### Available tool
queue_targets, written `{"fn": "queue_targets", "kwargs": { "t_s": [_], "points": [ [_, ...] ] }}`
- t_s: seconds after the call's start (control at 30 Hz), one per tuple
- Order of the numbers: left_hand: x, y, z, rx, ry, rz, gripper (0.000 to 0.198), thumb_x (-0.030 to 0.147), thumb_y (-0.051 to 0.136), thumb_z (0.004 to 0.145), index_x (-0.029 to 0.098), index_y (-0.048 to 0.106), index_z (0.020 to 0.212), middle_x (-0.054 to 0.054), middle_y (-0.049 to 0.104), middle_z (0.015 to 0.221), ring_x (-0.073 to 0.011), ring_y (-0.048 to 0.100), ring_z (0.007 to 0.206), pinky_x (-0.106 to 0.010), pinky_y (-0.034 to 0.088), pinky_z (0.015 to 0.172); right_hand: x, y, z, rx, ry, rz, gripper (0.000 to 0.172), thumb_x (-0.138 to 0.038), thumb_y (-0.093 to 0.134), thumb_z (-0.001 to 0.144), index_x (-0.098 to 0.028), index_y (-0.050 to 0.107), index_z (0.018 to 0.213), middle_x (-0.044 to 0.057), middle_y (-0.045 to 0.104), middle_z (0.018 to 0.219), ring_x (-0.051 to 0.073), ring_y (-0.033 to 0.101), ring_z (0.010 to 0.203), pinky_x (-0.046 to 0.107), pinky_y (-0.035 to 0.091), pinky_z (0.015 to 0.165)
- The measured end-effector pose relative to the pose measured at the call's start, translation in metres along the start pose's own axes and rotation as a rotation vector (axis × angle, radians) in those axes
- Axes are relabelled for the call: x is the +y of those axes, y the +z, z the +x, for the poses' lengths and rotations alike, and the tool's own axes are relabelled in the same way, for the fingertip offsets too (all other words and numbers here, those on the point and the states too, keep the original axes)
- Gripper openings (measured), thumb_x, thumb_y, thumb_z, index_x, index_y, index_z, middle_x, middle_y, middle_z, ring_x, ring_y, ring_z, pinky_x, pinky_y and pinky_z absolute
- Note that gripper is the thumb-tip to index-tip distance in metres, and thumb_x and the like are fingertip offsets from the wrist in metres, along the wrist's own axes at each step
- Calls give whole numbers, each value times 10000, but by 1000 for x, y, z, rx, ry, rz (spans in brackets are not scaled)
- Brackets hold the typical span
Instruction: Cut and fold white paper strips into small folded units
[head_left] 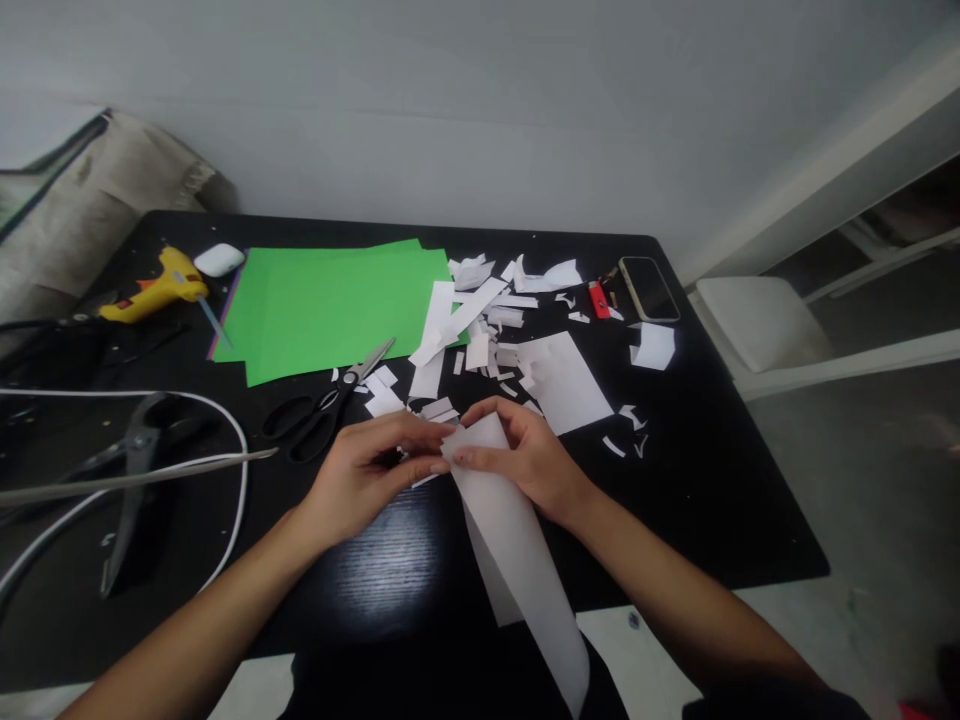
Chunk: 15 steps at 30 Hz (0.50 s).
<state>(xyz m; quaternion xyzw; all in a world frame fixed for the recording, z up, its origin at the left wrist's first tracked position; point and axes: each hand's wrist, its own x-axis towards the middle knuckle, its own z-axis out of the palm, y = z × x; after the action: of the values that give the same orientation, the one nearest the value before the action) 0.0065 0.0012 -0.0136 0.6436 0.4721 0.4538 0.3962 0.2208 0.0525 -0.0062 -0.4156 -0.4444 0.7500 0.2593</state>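
A long sheet of white paper (517, 540), curled over on itself, hangs from my hands toward the table's front edge. My left hand (379, 460) pinches its upper left corner between thumb and fingers. On the opposite side my right hand (532, 455) grips the top of the same paper, thumb in front and fingers behind. Black-handled scissors (330, 400) lie partly open just left of my left hand. Beyond my hands spreads a pile of white paper scraps (480, 350), and a larger white piece (574, 390) lies near my right hand.
Green sheets (337, 300) cover the back left of the black table (697, 480). A yellow glue gun (161, 285), a white mouse-like object (219, 260), a white cable (244, 470) and a dark stand (135, 470) are at left. A red lighter (598, 300) and phone (649, 290) lie back right.
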Motion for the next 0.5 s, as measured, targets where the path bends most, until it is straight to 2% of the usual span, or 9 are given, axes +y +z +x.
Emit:
{"fn": "queue_targets", "kwargs": {
  "t_s": [0.17,0.5],
  "points": [
    [-1,0,3,8,55,23,161,241,831,865,227,829,1026,-59,822,929,-183,761,827,-260,597,725,-1,1,0,14,18,6,388,-325,930,686,-222,686,969,-24,719,839,132,632,674,262,477,617],
    [-6,2,2,15,126,63,162,230,821,876,195,816,1035,-49,818,897,-150,763,791,-205,600,688,0,2,1,10,31,33,429,-326,960,647,-224,685,959,-30,727,814,130,629,656,257,477,608]
  ]
}}
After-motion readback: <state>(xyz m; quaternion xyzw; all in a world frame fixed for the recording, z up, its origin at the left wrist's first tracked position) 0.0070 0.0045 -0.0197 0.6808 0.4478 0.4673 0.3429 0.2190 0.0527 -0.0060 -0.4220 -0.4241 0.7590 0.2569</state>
